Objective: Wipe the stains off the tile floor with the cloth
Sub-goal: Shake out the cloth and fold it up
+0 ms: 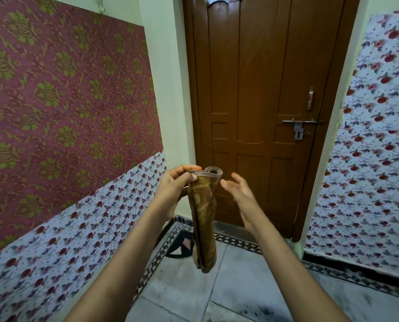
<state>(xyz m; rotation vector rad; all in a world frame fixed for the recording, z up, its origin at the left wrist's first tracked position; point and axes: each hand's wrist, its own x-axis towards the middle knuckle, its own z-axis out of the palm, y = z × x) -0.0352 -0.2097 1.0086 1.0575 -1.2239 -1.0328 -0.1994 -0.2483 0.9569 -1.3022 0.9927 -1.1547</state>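
Folded brown patterned cloth hanging above grey stained tile floor, top edge pinched in left hand; right hand just beside, fingers spread, holding nothing; brown wooden door behind.

door top cut off, floor stains blurred
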